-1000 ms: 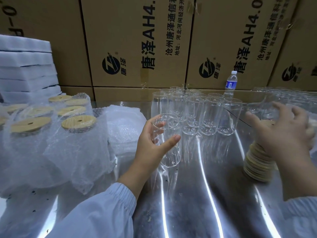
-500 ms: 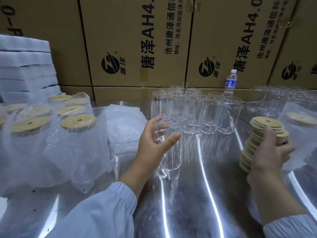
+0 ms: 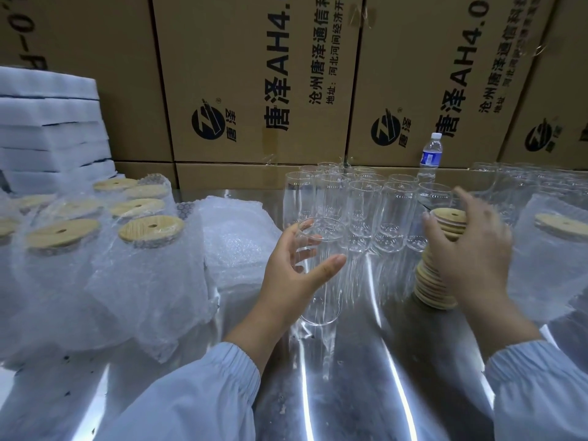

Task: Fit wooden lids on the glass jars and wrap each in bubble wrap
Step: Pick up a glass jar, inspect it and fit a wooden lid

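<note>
My left hand grips a clear glass jar that stands upright on the shiny metal table, thumb in front and fingers behind the glass. The jar has no lid. To its right stands a tall stack of round wooden lids. My right hand, blurred, is spread over the stack's top and right side, with the thumb by the top lid. A cluster of empty jars stands behind.
Several lidded jars in bubble wrap fill the left side, beside a pile of bubble wrap sheets. White foam sheets are stacked at far left. Cardboard boxes, a water bottle and more jars stand behind.
The lid stack has shifted left, closer to the held jar. My right hand went from gripping the stack's side to being spread over its top. The left hand kept its hold.
</note>
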